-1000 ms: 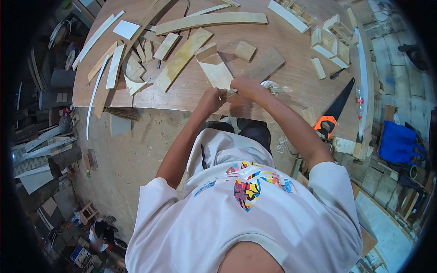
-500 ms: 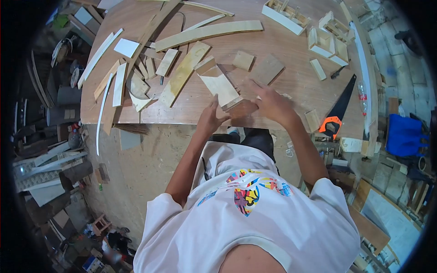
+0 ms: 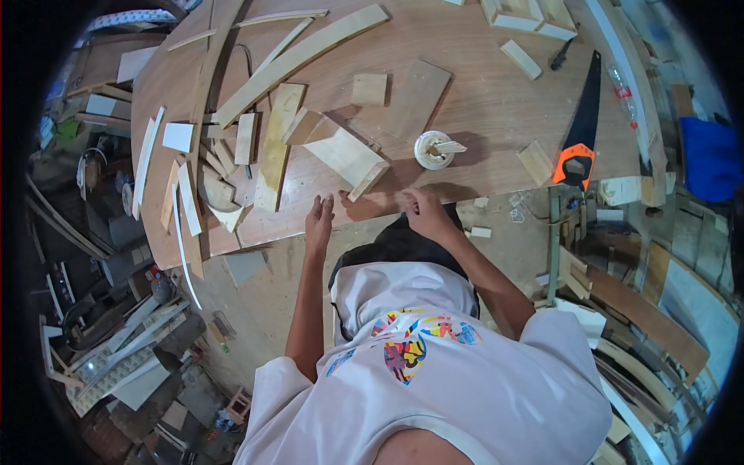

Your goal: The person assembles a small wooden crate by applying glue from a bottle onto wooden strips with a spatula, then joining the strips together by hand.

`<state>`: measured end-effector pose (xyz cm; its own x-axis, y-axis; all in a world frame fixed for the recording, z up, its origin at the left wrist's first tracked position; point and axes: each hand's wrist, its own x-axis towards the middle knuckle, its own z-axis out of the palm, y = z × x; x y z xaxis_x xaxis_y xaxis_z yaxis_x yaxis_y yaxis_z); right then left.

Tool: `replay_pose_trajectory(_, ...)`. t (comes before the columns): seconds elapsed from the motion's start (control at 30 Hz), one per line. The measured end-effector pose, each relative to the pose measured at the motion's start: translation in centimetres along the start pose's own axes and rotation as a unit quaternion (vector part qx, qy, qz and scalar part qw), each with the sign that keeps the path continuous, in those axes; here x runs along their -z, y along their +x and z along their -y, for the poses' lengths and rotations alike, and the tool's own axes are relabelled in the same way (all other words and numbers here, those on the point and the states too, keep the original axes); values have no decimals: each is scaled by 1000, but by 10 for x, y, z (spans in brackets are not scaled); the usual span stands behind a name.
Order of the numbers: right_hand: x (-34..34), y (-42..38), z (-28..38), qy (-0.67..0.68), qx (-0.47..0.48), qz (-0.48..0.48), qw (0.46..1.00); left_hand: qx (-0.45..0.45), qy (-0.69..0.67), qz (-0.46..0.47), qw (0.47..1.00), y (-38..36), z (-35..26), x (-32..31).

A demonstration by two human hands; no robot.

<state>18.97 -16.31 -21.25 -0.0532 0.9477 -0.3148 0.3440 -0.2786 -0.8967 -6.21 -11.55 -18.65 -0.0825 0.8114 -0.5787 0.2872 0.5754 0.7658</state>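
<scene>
My left hand is at the table's front edge, fingers apart and empty, left of an open wooden assembly. That assembly has a flat base and upright end pieces. Close to its near right corner is my right hand, fingers curled together; anything between them is too small to tell. Behind the right hand stands a round white tub with a pale stick across its top. A flat brown board and a small square block lie beyond, touched by neither hand.
A handsaw with an orange handle lies at the right, near a small wood piece. Strips and offcuts cover the table's left side, beside a long yellowish board. White-sided boxes stand at the back right. A plastic bottle lies rightmost.
The camera view has shifted and turned. Both hands have drawn back toward the table's front edge, away from the assembly. The white tub now shows where my right hand was.
</scene>
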Motion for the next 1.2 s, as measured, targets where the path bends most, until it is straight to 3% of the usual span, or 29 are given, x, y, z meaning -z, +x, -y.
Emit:
replay_pose_trajectory(0.13,-16,20,-14,-13,24,-67,997,31,-87,36,995,14,10,-1)
replay_pose_trajectory(0.27,-18,37,-12,14,-11,-49,999,58,-107,50,991,16,7,-7)
replay_pose_trajectory(0.47,-14,47,-11,88,-16,-55,994,-4,-90,85,992,15,16,-18)
replay_pose_trajectory(0.73,-7,52,18,100,91,-33,990,-46,-115,99,987,13,14,-26)
replay_pose_trajectory(1.2,-12,64,28,71,10,-24,997,-38,-99,70,992,19,33,-31)
